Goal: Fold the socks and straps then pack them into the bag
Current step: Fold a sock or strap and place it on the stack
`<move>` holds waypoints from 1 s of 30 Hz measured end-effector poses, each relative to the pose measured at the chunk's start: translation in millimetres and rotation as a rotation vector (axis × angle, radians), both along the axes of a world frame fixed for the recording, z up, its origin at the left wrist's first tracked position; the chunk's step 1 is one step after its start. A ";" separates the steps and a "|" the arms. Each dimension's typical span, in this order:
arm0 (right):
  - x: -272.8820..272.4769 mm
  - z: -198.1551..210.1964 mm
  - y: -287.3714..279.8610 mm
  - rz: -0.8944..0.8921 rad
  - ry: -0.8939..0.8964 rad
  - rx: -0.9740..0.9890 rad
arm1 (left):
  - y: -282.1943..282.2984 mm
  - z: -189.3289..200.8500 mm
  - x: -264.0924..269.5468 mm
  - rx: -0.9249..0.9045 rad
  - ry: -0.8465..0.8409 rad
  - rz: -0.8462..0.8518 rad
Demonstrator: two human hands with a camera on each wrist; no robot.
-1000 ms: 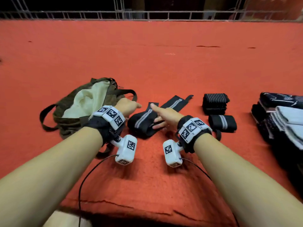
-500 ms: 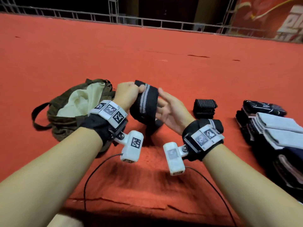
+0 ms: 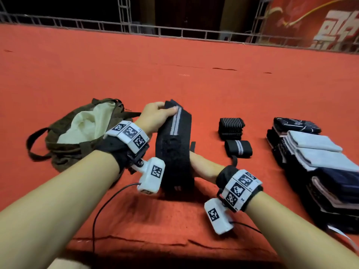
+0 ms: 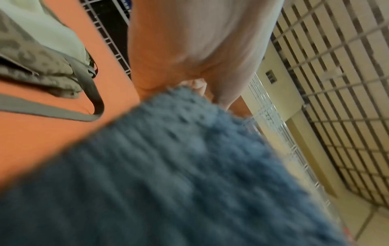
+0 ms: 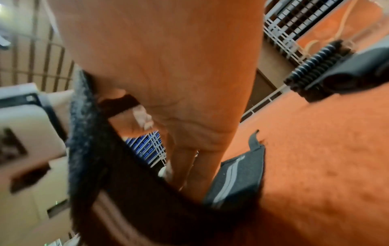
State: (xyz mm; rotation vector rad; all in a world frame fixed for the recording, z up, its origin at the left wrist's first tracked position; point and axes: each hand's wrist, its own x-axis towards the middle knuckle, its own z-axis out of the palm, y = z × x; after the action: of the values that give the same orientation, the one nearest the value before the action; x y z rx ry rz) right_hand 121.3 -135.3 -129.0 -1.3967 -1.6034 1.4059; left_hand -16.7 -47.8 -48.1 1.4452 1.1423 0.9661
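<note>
- Covering most of the frame, red carpet (image 3: pixel 174 55).
- Olive bag (image 3: pixel 64 144) lies open at centre left.
- Sock stack (image 3: pixel 320 167) fills the right edge.
- Black strap (image 3: pixel 174 152) stands raised at centre.
- Left hand (image 3: pixel 155 115) grips its top; right hand (image 3: pixel 204 167) sits behind it, grip unclear.

Likely an event hall or stage: a wide red carpet (image 3: pixel 174 61) edged by metal truss railing (image 3: pixel 136 30), with a red printed banner (image 3: pixel 320 26) behind; beyond is dim.
</note>
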 end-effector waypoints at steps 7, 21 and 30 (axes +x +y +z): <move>-5.2 -1.2 2.9 -0.369 0.139 -0.022 | -13.9 -28.0 -2.7 -0.119 0.375 -0.015; 36.4 51.6 8.3 -0.405 -0.096 0.310 | -24.5 -16.0 -4.9 -0.179 0.057 -0.173; 57.0 44.4 0.1 -0.102 -0.377 0.136 | -18.6 -9.4 -19.3 -0.113 -0.235 -0.180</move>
State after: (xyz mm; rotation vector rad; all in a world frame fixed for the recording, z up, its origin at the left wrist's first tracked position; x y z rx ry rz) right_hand 178.2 -135.2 -84.7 -1.7074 -1.7898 0.9950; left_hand -36.1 -66.4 -57.5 1.2821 0.8660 0.9035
